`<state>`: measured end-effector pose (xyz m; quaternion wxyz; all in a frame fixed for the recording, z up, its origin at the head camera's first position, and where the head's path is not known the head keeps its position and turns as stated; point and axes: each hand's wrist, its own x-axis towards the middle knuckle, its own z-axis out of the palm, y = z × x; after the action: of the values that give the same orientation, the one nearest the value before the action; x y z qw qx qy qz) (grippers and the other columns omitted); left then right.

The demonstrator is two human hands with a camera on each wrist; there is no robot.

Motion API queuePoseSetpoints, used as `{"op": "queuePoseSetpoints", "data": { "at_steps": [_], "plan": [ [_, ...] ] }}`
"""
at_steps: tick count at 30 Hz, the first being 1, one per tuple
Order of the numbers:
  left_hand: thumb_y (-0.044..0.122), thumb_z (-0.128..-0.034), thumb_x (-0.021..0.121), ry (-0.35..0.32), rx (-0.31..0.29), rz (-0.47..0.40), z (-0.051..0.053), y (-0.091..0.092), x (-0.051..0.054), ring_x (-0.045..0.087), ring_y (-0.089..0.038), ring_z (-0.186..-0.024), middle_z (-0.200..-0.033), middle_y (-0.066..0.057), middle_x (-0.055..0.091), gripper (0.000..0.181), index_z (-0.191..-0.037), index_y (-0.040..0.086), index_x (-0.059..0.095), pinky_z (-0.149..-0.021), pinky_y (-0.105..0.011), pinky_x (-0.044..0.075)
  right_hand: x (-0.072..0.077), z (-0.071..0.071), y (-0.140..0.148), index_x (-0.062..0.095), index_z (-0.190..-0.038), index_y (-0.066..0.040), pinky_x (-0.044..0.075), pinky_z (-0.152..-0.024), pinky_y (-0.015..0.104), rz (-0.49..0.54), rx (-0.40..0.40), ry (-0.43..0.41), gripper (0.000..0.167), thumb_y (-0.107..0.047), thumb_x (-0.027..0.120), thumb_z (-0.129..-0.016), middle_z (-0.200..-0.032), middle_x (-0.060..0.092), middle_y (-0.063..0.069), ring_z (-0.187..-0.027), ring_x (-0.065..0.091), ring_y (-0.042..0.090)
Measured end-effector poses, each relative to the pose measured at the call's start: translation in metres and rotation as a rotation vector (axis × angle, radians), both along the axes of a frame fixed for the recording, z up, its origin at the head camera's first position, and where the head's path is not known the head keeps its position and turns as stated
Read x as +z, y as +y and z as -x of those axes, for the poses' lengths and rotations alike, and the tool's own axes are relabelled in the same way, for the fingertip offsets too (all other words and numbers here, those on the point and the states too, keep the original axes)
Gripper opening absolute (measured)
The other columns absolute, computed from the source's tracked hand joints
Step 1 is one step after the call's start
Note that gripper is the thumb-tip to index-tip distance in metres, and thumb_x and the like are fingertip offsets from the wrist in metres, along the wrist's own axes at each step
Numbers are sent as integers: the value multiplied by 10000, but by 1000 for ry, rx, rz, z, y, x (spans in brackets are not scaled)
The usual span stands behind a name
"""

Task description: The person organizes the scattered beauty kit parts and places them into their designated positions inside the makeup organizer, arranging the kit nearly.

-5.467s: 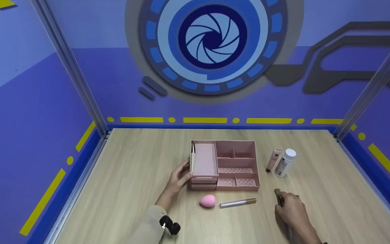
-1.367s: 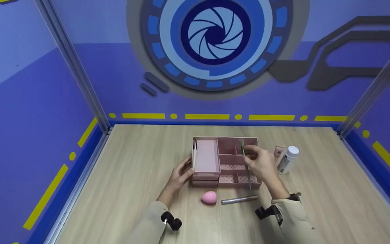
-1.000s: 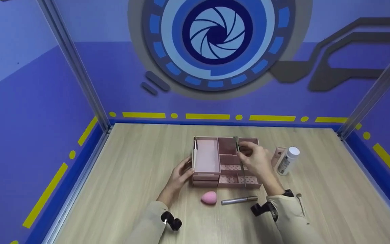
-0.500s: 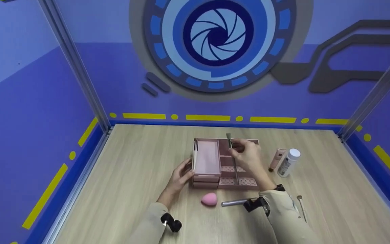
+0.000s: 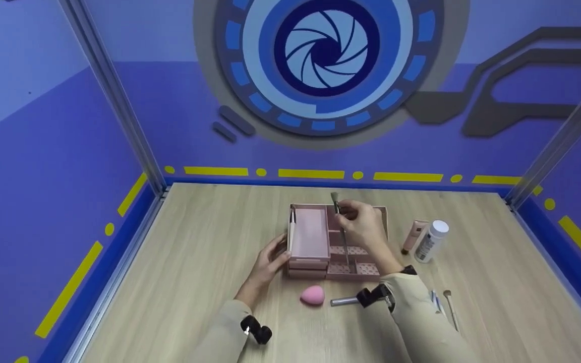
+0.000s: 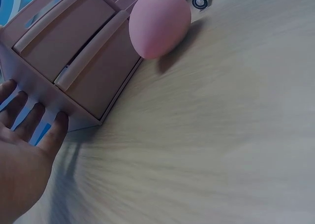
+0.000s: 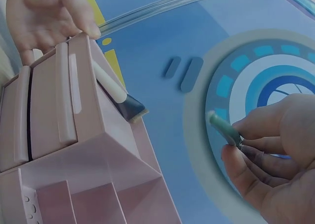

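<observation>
A pink makeup organizer point(image 5: 309, 234) with drawers and divided compartments stands mid-table. Against its left side rests my left hand point(image 5: 265, 264), fingers extended in the left wrist view. My right hand point(image 5: 363, 224) pinches a makeup brush point(image 5: 344, 247) above the right-hand compartments, bristles up and away from me, handle slanting towards the front. Only the brush's upper end point(image 7: 224, 129) shows in the right wrist view. A pale-handled brush point(image 5: 292, 224) lies along the organizer's left edge. In front sit a pink makeup sponge point(image 5: 313, 295) and a silver tube point(image 5: 344, 301), partly hidden by the wrist camera.
Right of the organizer are a pink squeeze tube point(image 5: 414, 236) and a white bottle point(image 5: 431, 241). Another brush point(image 5: 451, 310) lies beside my right sleeve, near a half-hidden blue-and-white item point(image 5: 437, 301). Patterned walls close off the back and sides of the table.
My right hand picked up the brush at the right and carried it over the organizer, then drifted left within the last second. My left hand stayed on the organizer's side.
</observation>
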<state>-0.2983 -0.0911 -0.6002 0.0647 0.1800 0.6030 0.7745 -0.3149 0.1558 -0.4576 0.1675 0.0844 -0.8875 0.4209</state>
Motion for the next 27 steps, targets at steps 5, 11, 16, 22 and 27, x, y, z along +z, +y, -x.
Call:
{"op": "queuePoseSetpoints", "data": {
  "at_steps": [5, 11, 16, 22, 27],
  "plan": [
    [22, -968, 523, 14, -9, -10, 0, 0, 0, 282, -427, -1418, -1526, -328, 263, 619, -1481, -128, 211, -1103, -262, 380, -1, 3, -6, 743, -1029, -72, 592, -729, 351, -14, -7, -8, 235, -125, 745, -800, -893, 756, 78, -782, 717, 206],
    [50, -969, 533, 9, -2, 14, 0, 0, 1, 293, -428, -1414, -1526, -325, 270, 629, -1487, -116, 215, -1103, -286, 385, -2, 7, -14, 745, -1021, -58, 593, -719, 339, 10, 7, -17, 224, -103, 731, -803, -891, 756, 83, -782, 714, 203],
    [32, -963, 527, 2, 2, 6, 0, -1, 1, 297, -414, -1416, -1531, -318, 268, 628, -1490, -108, 217, -1112, -312, 376, -2, 11, -22, 736, -1029, -46, 598, -696, 315, 34, 26, -38, 215, -100, 739, -821, -906, 752, 93, -798, 716, 211],
    [38, -959, 535, -15, -1, -8, -1, -1, 1, 310, -400, -1414, -1530, -313, 277, 625, -1489, -99, 232, -1103, -310, 388, -4, 15, -29, 728, -1037, -33, 595, -736, 340, 54, 25, -31, 227, -93, 741, -819, -916, 748, 113, -826, 710, 239],
    [49, -959, 544, 10, 2, -2, 0, -1, 1, 328, -422, -1399, -1511, -340, 288, 623, -1475, -121, 240, -1093, -313, 402, -8, 17, -36, 728, -1021, -25, 593, -736, 344, 63, 31, -32, 218, -84, 742, -811, -902, 746, 116, -809, 704, 239]
  ]
}}
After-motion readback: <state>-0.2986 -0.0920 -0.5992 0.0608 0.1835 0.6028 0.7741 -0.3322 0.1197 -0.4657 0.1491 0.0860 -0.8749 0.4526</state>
